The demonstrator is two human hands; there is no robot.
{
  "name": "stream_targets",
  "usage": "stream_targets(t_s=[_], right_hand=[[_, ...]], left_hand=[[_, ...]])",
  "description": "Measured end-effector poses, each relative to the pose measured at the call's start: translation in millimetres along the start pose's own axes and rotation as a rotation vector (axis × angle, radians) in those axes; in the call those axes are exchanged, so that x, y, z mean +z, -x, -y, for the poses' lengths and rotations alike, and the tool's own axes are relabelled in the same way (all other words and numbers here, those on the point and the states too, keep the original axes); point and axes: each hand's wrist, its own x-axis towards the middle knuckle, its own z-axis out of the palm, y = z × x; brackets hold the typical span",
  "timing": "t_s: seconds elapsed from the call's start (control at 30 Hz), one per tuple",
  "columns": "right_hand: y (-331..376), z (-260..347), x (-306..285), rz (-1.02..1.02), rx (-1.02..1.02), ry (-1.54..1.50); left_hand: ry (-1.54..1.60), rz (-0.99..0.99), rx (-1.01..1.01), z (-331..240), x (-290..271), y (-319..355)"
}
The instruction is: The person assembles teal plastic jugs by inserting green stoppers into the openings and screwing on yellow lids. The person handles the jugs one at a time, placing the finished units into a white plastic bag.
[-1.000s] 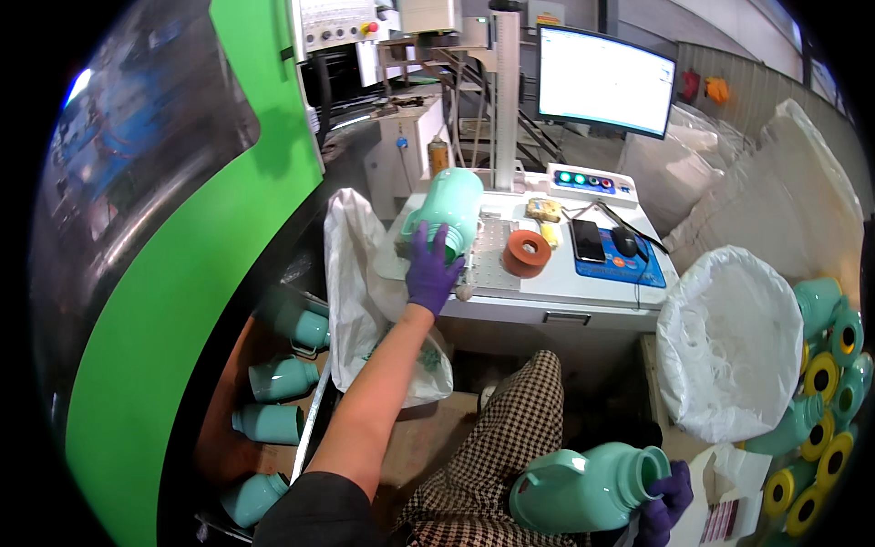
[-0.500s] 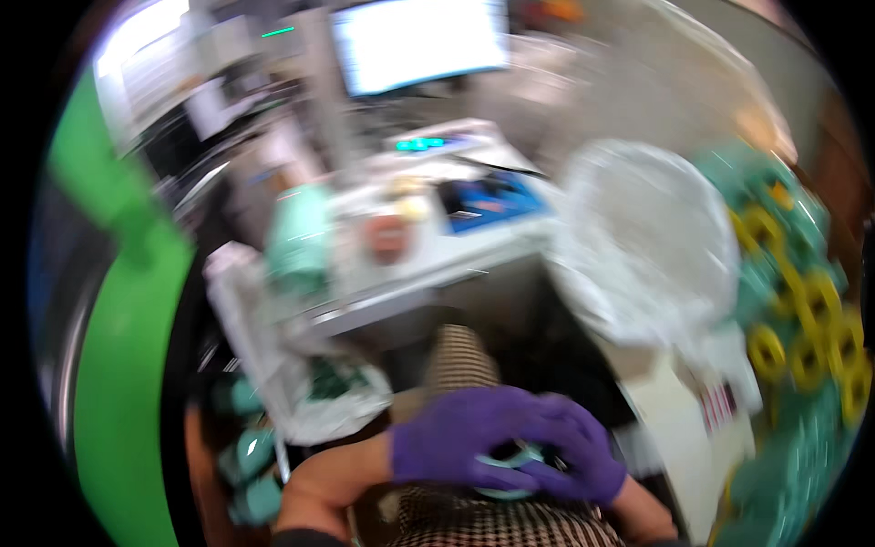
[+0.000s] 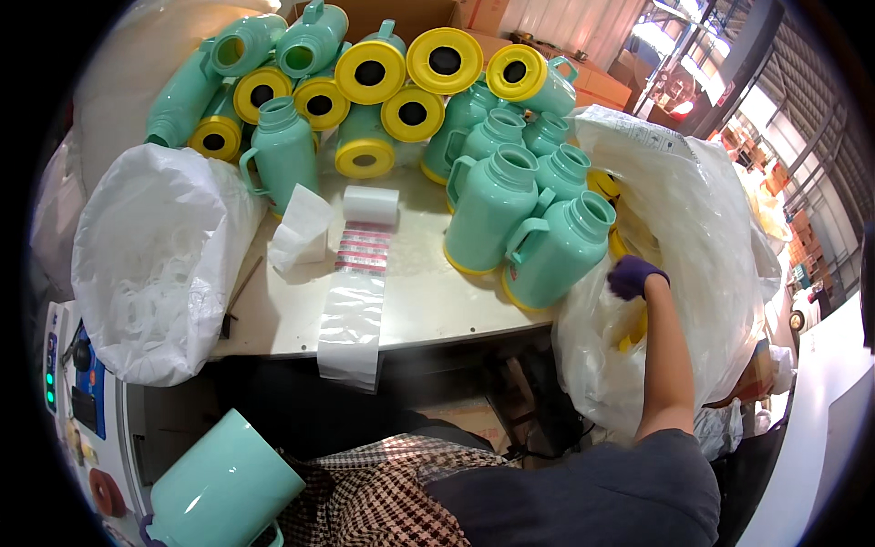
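Observation:
At the lower left, a mint-green thermos flask shell (image 3: 219, 483) lies tilted, its flat end up and its handle low. A sliver of my purple-gloved left hand (image 3: 151, 532) shows at its lower end, closed on it; most of the fingers are hidden. My right hand (image 3: 640, 277), also in a purple glove, reaches to the mouth of a clear plastic bag (image 3: 702, 273). Its fingers are bunched downward, and what they hold, if anything, is hidden. Yellow parts (image 3: 635, 330) show inside the bag near it.
Several mint flask shells (image 3: 492, 210) stand on the white table (image 3: 273, 310); others lie stacked behind, yellow bases (image 3: 370, 73) outward. A roll of plastic sleeves (image 3: 371, 205) trails over the front edge. A white-lined bin (image 3: 164, 273) stands left, beside a side bench (image 3: 114, 410).
My view has swung right, from the bench with the screen to the flask table. My hands, together over my lap before, are now apart; the right has moved to the bag.

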Motion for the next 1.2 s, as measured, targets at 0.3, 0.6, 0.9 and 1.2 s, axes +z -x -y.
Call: stream_targets(t_s=[0.3, 0.6, 0.9, 1.2], right_hand=[[-166.6, -181.1, -15.6, -0.728, 0.112, 0.069], [-246.3, -167.4, 10.5, -0.876, 0.044, 0.229], [-290.8, -177.0, 34.0, -0.884, 0.041, 0.227], [-231.7, -134.2, 8.4, -0.981, -0.135, 0.104]], left_hand=[[0.607, 0.078, -0.193, -29.1, 22.0, 15.8], [0.638, 0.232, 0.058, 35.5, 20.9, -35.2], [0.108, 0.060, 0.413, 32.7, 24.2, 15.7], [0.442, 0.023, 0.361, 40.3, 60.1, 40.4]])
